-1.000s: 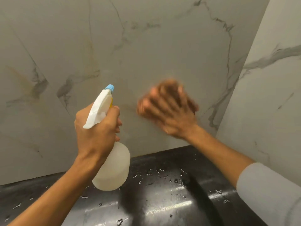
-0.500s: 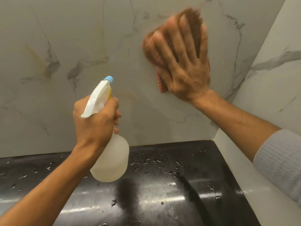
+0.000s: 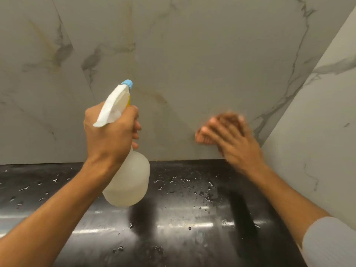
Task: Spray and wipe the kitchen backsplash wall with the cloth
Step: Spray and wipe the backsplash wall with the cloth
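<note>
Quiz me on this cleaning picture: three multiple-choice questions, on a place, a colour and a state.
1. Where does the right hand press the cloth? A) low on the backsplash wall, near the countertop B) flat on the countertop C) in mid-air
2. What colour is the nozzle tip of the spray bottle? A) red B) blue C) green
3. The black countertop is: A) under a towel B) stacked with plates C) dotted with water drops
Answers: 1 A, the hand lies just above the counter edge; 2 B, the tip is light blue; 3 C, drops glint on it.
</note>
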